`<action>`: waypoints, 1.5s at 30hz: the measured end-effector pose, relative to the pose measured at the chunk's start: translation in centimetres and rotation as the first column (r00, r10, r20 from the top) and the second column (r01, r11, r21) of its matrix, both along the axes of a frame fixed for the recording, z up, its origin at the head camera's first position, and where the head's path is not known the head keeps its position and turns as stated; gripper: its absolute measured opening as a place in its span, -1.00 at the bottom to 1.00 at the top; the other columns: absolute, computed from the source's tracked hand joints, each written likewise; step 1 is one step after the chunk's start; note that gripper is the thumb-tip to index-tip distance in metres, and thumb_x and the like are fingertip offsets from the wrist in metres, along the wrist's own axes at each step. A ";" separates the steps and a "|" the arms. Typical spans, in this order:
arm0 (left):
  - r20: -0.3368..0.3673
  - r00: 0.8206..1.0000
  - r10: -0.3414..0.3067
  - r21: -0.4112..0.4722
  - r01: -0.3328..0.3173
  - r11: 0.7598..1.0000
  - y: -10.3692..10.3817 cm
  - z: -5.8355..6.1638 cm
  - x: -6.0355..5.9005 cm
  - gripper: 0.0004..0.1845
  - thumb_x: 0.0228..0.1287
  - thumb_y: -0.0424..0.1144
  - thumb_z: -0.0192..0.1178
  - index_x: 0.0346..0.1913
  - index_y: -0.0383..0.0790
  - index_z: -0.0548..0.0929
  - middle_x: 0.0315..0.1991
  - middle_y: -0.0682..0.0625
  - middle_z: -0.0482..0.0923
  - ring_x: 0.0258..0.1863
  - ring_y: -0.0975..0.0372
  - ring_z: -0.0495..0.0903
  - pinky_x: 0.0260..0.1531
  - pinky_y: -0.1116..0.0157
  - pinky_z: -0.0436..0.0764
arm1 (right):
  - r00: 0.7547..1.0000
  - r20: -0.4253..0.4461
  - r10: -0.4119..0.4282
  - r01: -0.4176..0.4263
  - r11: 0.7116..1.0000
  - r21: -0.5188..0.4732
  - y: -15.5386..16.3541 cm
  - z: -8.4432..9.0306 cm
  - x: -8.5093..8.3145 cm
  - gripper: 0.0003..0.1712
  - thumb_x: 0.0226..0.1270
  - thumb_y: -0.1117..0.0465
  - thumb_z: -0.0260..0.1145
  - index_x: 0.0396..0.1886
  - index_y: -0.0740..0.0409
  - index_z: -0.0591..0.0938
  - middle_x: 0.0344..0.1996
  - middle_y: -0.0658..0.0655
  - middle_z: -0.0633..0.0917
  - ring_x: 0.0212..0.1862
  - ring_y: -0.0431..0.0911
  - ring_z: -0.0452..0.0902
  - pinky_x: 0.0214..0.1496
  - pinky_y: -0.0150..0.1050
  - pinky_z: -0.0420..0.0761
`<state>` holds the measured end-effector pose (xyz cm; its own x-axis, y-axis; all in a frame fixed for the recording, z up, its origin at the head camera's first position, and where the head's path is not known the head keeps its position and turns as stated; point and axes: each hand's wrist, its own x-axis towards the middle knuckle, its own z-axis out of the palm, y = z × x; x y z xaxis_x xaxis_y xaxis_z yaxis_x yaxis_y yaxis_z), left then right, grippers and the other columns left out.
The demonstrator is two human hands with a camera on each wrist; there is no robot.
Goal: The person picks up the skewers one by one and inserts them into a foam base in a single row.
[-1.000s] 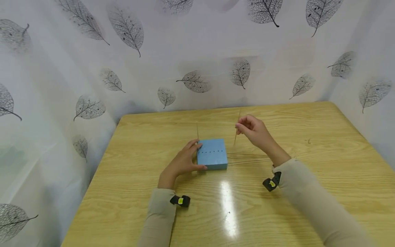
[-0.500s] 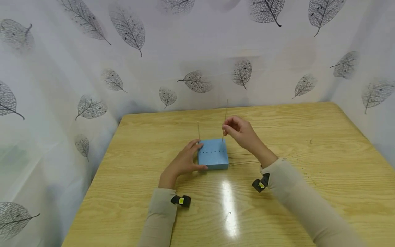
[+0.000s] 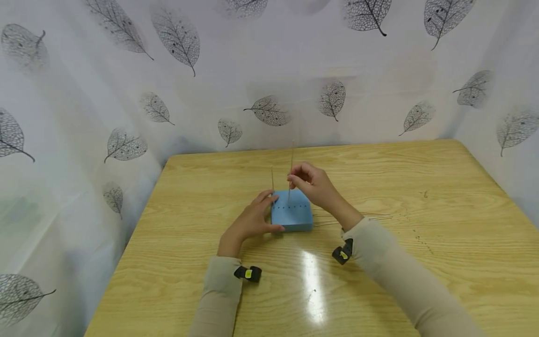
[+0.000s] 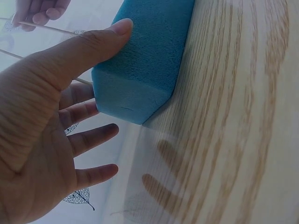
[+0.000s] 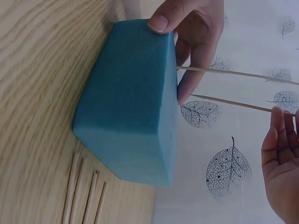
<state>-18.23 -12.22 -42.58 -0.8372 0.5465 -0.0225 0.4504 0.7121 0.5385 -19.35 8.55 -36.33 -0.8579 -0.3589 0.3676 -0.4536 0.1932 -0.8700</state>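
Left hand (image 3: pixel 251 220): grip part-spread, holding block (image 3: pixel 293 216) | Right hand (image 3: pixel 310 183): grip pinched on stick (image 3: pixel 292 159), just above block

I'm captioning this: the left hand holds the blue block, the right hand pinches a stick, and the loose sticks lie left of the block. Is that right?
Not quite: the loose sticks lie right of the blue block, as the head view shows. The left hand does hold the block, and the right hand pinches a stick.
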 end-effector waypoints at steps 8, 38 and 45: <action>0.015 1.000 0.003 0.011 -0.003 1.000 -0.1 0.0 0.0 -0.01 -0.13 0.18 0.32 0.35 -0.17 0.16 0.39 -0.02 -0.02 0.34 0.12 0.03 0.22 0.09 0.22 | 0.999 -0.041 0.029 -0.030 0.999 -0.022 -0.9 -1.0 -0.7 -0.91 0.30 0.30 0.13 -0.32 0.27 0.50 -0.43 0.18 0.57 -0.39 -0.06 0.53 -0.36 -0.07 0.54; 0.001 1.000 -0.012 -0.010 0.012 1.000 -0.1 0.0 0.0 -0.04 -0.09 0.17 0.29 0.38 -0.06 0.12 0.40 0.03 -0.06 0.34 0.14 0.03 0.20 0.08 0.25 | 0.994 -0.075 0.086 -0.076 0.990 0.119 -2.5 0.4 1.3 -0.92 0.26 0.45 0.11 -0.33 0.44 0.50 -0.43 0.29 0.58 -0.36 0.14 0.55 -0.31 -0.17 0.57; 0.001 1.000 -0.009 -0.015 0.009 1.000 -0.1 0.0 0.0 -0.05 -0.09 0.17 0.29 0.37 -0.07 0.13 0.40 0.05 -0.07 0.34 0.16 0.02 0.20 0.10 0.25 | 0.991 -0.086 0.106 -0.093 0.985 0.144 -2.6 -0.2 1.4 -0.92 0.24 0.46 0.11 -0.33 0.46 0.50 -0.44 0.35 0.58 -0.37 0.13 0.56 -0.34 -0.12 0.57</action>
